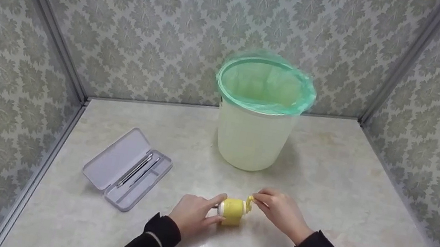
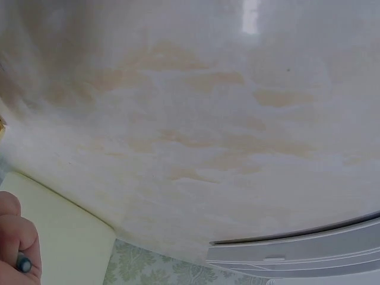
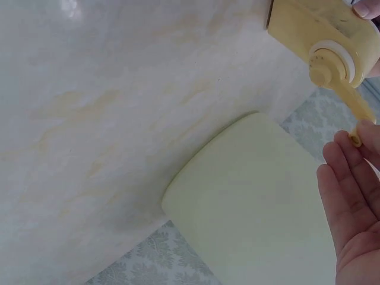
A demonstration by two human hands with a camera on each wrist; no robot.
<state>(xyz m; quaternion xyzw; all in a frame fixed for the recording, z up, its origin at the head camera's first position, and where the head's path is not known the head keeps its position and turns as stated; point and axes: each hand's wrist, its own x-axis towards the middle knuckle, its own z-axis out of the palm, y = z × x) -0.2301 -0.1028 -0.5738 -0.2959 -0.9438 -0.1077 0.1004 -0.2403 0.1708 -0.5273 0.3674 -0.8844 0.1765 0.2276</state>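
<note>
A yellow hand-crank pencil sharpener (image 1: 233, 211) with white rings lies low over the table in the head view. My left hand (image 1: 193, 214) grips its left end, thumb and fingers about the white ring. A dark, thin pencil (image 2: 24, 263) pokes out within that hand in the left wrist view, and its far part is hidden. My right hand (image 1: 282, 212) pinches the end of the yellow crank (image 3: 351, 101) between thumb and fingertips. In the right wrist view, the crank points down and to the right from the sharpener's body.
An open grey pencil case (image 1: 139, 181) holding several pencils or pens lies on the left of the table (image 1: 192, 150). Behind my hands stands a pale bin (image 1: 251, 140) with a green liner (image 1: 268, 108) over its rim. Patterned walls (image 1: 172, 33) enclose the table's back and sides.
</note>
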